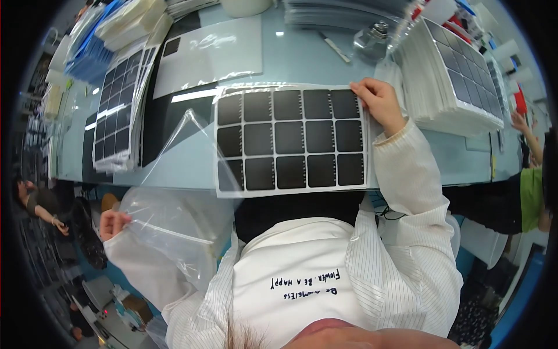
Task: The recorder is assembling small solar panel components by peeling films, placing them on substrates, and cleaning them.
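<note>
A white sheet (290,193) carrying rows of black squares lies at the table's near edge in front of me. My right hand (381,104) pinches its upper right corner between thumb and fingers. At lower left, beyond the table edge, my left hand (114,224) is closed on the edge of a clear plastic film (168,224). The film stretches from that hand up over the table, with a folded peak beside the sheet. Part of it overlaps the sheet's left side.
Stacked sheets with black squares stand at left (116,110) and in a tall pile at right (430,87). Behind lie a white board (232,49), a craft knife (335,47) and a clear bottle (372,38). Other people work at both sides.
</note>
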Tool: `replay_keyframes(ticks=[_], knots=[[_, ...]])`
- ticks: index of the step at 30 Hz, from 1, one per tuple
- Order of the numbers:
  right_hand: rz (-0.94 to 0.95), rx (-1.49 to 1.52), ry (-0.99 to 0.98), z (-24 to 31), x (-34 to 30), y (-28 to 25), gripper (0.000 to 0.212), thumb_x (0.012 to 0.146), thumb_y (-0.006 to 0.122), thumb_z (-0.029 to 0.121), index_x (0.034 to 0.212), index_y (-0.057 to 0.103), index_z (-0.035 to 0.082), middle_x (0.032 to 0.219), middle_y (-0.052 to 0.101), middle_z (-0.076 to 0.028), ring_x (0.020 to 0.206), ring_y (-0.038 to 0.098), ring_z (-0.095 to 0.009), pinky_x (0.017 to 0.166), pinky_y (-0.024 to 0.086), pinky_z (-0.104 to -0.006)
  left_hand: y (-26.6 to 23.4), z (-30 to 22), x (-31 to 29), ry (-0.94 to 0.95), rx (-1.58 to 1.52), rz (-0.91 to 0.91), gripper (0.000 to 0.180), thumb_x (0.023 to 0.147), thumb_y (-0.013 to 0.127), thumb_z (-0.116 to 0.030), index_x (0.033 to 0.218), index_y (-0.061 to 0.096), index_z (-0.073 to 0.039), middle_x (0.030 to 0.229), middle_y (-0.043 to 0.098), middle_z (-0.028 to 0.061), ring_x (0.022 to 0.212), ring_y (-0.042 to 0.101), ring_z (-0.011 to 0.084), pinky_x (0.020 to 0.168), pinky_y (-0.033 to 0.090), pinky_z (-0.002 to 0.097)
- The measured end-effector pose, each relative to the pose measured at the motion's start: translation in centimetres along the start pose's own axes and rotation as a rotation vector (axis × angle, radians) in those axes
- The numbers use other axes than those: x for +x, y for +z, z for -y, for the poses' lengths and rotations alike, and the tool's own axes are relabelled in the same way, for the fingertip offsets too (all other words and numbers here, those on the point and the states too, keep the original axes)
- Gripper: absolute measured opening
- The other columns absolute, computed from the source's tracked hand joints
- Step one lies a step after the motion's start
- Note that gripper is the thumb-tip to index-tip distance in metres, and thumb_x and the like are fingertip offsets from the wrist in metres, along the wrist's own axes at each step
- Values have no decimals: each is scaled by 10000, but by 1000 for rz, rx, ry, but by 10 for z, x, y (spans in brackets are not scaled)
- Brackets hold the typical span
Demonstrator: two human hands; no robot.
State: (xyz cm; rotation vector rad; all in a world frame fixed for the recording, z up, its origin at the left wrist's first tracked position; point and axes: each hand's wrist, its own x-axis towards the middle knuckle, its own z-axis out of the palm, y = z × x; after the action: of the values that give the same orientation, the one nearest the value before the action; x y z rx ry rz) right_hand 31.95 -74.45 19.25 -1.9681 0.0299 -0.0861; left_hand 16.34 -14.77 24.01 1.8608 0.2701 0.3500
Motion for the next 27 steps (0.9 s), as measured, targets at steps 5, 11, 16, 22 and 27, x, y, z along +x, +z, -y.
replay_keyframes(ticks=[5,11,16,22,27], knots=[[32,97,28,1,-1,2,243,861,595,254,722,599,55,533,449,68,443,338,-3,409,239,-162,-225,70,-21,-20,-73,-236,74,866,556,-85,922,525,-48,610,490,21,524,439,79,495,359,187],[20,73,17,0,-2,3,243,866,590,251,720,593,57,535,445,70,443,322,-1,408,223,-169,-249,97,-91,-239,589,-754,244,827,649,-261,739,533,-65,607,411,-40,548,349,67,499,315,205],[1,51,17,1,-4,0,245,867,589,253,719,588,59,541,434,75,451,310,-1,416,214,-172,-97,66,-89,-462,765,-636,257,810,659,-265,870,596,-23,694,531,14,649,479,134,629,419,279],[49,62,86,19,-4,3,243,860,597,251,740,597,40,563,464,64,483,353,-12,448,258,-171,-229,179,-82,-112,1256,-634,242,800,665,-258,880,659,-30,861,646,103,792,600,198,766,457,299],[101,76,209,27,-13,-17,237,848,610,257,817,622,22,628,519,42,523,413,-28,487,310,-165,-12,7,18,399,879,-475,200,835,629,-188,920,649,-7,885,636,89,826,591,162,780,446,257]])
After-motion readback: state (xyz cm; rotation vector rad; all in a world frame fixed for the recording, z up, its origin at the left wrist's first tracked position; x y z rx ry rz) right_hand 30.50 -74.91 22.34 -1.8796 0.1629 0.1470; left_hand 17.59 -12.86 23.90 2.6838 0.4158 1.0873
